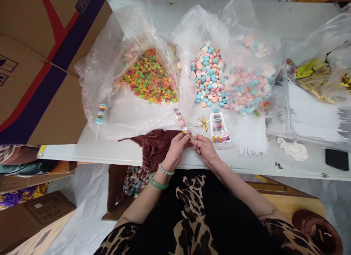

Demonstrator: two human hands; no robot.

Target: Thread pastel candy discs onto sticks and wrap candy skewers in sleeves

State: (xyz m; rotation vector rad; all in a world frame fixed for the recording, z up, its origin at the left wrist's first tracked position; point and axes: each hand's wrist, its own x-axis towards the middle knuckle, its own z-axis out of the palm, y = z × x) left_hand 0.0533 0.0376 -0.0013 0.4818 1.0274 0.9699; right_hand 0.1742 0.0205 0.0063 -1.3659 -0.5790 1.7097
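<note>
A candy stick in a narrow printed wrapper [180, 120] points up and away from my hands. My left hand [178, 143] pinches its lower end between closed fingers. At the same end, the fingers of my right hand [203, 147] are pressed together; fingertips hide the detail there. Gold twist ties [203, 123] lie just beyond my right hand, beside flat printed wrappers [219, 127]. A brown cloth [156, 147] lies by my left hand. Far to the left, an unwrapped stick [101, 114] carries stacked pastel candies and gummy rings.
Clear bags hold gummy rings [150, 77] and pastel candies [210, 74]. White sticks [251, 134] lie at right, near a clear tray [290, 127], crumpled white item [293, 149] and black phone-like object [336, 159]. A large carton [65, 108] borders the left; an open box [113, 192] sits below.
</note>
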